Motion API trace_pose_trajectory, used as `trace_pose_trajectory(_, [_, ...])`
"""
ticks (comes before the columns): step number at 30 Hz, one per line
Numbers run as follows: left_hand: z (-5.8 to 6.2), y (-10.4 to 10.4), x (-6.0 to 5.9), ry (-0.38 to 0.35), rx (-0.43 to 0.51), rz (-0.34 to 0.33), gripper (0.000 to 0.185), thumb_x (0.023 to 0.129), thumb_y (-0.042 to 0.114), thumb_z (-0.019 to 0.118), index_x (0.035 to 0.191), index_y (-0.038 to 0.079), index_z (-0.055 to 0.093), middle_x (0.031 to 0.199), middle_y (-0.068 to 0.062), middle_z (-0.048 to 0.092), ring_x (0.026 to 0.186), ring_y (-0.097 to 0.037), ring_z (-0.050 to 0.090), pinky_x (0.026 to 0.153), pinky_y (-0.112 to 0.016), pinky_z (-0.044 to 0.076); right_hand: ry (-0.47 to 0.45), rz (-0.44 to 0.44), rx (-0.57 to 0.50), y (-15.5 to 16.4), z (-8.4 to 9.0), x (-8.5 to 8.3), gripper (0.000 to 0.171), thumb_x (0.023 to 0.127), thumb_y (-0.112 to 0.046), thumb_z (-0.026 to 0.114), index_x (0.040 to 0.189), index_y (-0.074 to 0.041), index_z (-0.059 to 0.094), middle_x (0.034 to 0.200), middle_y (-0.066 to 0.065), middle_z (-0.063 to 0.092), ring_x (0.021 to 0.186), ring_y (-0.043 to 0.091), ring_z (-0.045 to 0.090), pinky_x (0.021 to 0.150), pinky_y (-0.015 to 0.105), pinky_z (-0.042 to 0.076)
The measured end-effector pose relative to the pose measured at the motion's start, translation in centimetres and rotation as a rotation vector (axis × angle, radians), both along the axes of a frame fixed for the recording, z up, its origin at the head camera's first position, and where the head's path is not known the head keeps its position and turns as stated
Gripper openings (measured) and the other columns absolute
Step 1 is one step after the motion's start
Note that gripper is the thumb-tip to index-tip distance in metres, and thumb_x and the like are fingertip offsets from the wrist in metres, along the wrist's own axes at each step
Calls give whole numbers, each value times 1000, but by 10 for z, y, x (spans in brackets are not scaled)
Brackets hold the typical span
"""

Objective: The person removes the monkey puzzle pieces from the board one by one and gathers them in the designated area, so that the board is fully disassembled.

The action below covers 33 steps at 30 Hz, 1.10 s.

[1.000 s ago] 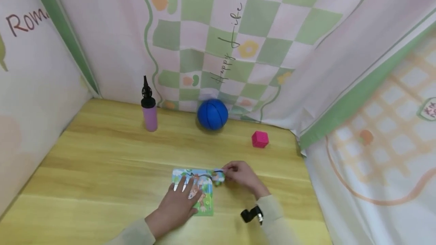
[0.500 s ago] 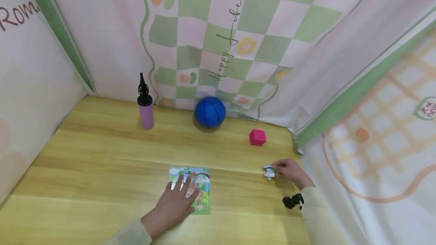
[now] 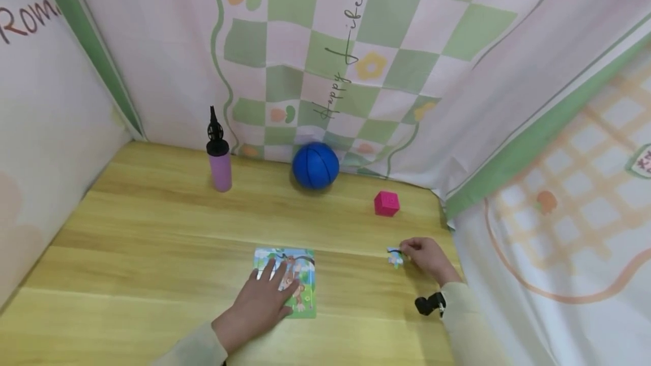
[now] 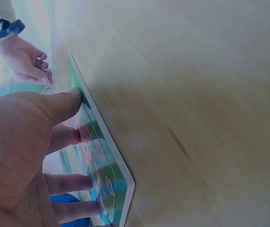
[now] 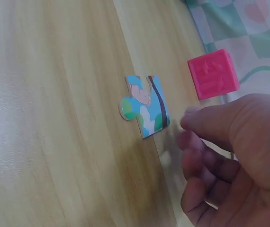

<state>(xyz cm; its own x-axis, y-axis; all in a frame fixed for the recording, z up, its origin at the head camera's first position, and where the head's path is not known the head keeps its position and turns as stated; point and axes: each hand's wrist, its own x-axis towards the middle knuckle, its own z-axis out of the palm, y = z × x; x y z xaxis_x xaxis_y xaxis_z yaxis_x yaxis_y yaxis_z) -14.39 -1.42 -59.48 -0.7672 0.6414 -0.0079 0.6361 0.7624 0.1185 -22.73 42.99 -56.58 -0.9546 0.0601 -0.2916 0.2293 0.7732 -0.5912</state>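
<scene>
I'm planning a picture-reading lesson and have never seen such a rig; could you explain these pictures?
There is no machine: a person works with two bare hands. The wide pictures come from a head-worn camera; the close-ups from a camera on each wrist. On the wood-patterned table lie a colourful, square picture puzzle and one loose, mostly blue jigsaw piece. Farther back are a purple cylinder with a black top, a blue ball and a pink cube. The left hand rests its fingers on the puzzle; the right hand is beside the piece, holding nothing.

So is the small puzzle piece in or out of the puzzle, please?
Out: the piece lies on the table, well apart from the puzzle.
</scene>
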Motion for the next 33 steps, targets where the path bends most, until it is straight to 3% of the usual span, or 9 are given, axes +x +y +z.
trace_pose_trajectory(3, [-3,-3,-1,1,17,-1,58,95,55,61,146,27,58,154,-19,43,137,-47,40,98,-62,46,58,26,34,-11,2,-3,31,102,-22,62,121,2,69,114,17,70,104,33,63,91,52,50])
trace_pose_trajectory(6, [-9,-6,1,19,33,-14,58,96,54,61,147,26,57,154,-20,41,138,-46,40,100,-62,45,122,97,33,-36,7,-5,30,103,-21,62,122,1,69,112,15,70,99,30,65,85,49,54])
trace_pose_trajectory(12, [-17,-15,10,29,60,-22,55,100,53,56,150,28,53,149,-22,43,135,-43,43,106,-60,40,198,371,6,-130,11,0,23,101,-20,66,117,-6,73,106,3,71,90,16,65,78,37,56])
trace_pose_trajectory(16, [-18,-18,12,52,46,-26,54,101,55,53,150,32,53,147,-20,46,133,-42,44,107,-58,39,196,570,19,-186,5,10,22,98,-20,69,116,-8,74,100,-4,68,89,10,62,79,33,55])
trace_pose_trajectory(19, [-19,-18,12,66,43,-34,54,101,54,54,150,31,53,147,-21,47,134,-42,43,107,-57,40,222,660,62,-215,-5,13,24,98,-22,69,117,-8,74,98,-5,65,84,7,59,75,29,54])
trace_pose_trajectory(22, [-18,-17,11,95,43,-42,53,100,54,55,148,31,55,144,-21,49,132,-42,45,105,-56,43,275,683,132,-234,-13,15,25,100,-26,67,118,-10,75,98,-5,62,79,5,56,70,27,53])
trace_pose_trajectory(26, [-17,-14,10,149,39,-53,53,99,55,56,146,30,57,139,-21,52,128,-41,48,102,-56,46,341,641,212,-246,-18,17,21,99,-26,69,112,-13,77,96,-5,62,78,6,56,67,28,53])
trace_pose_trajectory(33, [-19,-17,9,136,26,-25,53,100,57,54,145,30,58,139,-20,52,128,-41,48,102,-56,45,342,596,192,-259,-16,14,18,98,-23,69,106,-8,74,95,-2,61,82,11,58,69,29,55])
